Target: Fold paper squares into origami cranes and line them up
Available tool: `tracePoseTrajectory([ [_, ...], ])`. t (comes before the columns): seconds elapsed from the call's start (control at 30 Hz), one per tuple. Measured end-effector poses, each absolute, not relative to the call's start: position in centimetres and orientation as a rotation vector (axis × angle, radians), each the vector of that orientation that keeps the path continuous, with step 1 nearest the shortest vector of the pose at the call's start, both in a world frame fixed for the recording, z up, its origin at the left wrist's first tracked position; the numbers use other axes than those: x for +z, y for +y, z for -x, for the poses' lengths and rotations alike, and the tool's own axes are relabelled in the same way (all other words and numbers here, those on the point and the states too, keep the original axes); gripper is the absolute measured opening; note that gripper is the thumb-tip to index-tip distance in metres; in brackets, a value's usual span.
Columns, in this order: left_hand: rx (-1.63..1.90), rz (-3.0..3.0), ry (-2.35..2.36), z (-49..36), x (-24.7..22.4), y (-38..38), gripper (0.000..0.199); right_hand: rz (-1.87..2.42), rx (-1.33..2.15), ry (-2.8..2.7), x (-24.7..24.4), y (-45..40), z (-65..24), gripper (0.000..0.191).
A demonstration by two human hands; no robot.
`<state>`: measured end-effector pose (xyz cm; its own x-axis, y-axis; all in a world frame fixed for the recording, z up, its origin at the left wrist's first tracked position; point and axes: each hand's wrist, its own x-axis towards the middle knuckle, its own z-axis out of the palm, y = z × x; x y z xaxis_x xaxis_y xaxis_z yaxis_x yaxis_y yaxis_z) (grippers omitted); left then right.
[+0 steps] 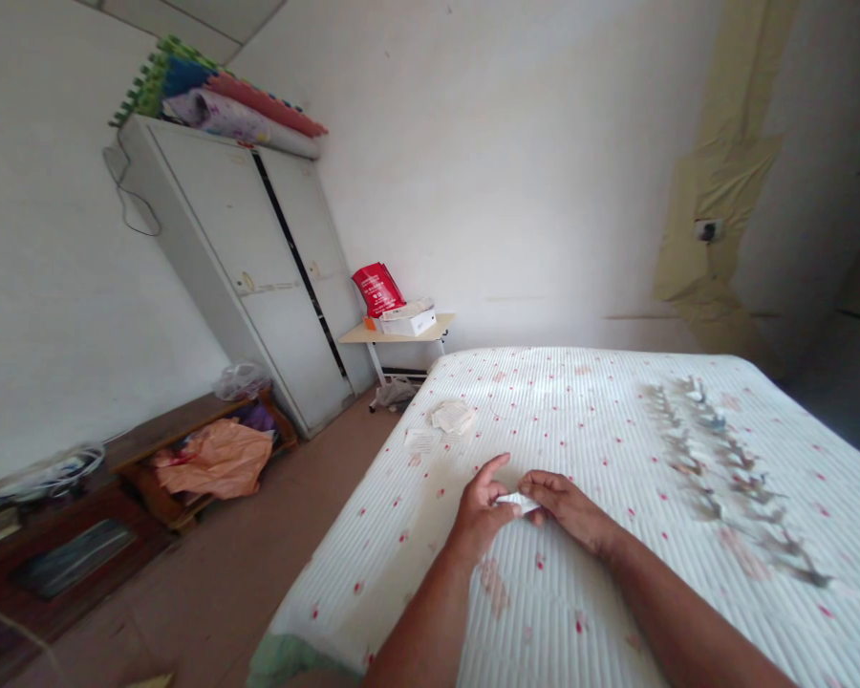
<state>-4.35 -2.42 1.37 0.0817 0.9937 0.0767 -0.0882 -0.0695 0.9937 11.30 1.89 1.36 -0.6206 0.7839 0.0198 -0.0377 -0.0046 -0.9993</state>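
Observation:
A small folded piece of white paper (520, 502) is held between my two hands above the bed. My left hand (482, 506) pinches its left end between thumb and a finger, with the index finger raised. The fingers of my right hand (555, 499) close on the paper's other end. Ahead and to the left lies a loose stack of small printed paper sheets (453, 416), with another sheet (421, 440) beside it. Over on the right, several small folded paper figures (749, 487) stand in rows; blur hides their exact shape.
The bed (430, 535) has a white ribbed cover with red dots. Beyond its far left corner, a small table (358, 334) bears a red bag (377, 290) and a white box (410, 325). A grey cabinet (222, 239) and a low wooden bench (150, 440) stand left.

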Motion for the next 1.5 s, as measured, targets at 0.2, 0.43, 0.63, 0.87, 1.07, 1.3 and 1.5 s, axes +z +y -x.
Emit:
tracePoseTrajectory([
  [0.2,1.258,-1.255,1.102,4.2,0.7,-2.2,0.064,0.789,1.627,-1.734,0.6,2.3,-11.4,0.027],
  [0.43,1.273,-1.402,1.295,4.1,0.2,-1.9,0.014,0.825,1.559,-1.728,0.7,2.3,-11.4,0.027],
  [0.63,1.241,-1.334,1.284,3.9,0.9,-2.1,0.014,0.803,1.562,-1.758,1.3,2.3,-11.6,0.027],
  [0.87,1.203,-1.298,1.262,3.9,1.7,-2.4,0.014,0.766,1.653,-1.709,1.6,2.3,-11.8,0.027],
  [1.07,1.198,-1.292,1.201,4.1,1.9,-2.5,0.014,0.835,1.679,-1.649,1.0,2.4,-11.6,0.028],
  [1.3,1.275,-1.25,1.27,4.1,1.6,-2.2,0.014,0.829,1.516,-1.586,1.7,2.2,-11.6,0.023],
  [1.5,1.299,-1.276,1.276,4.2,1.1,-2.0,0.015,0.869,1.435,-1.583,1.5,2.0,-11.3,0.022],
])
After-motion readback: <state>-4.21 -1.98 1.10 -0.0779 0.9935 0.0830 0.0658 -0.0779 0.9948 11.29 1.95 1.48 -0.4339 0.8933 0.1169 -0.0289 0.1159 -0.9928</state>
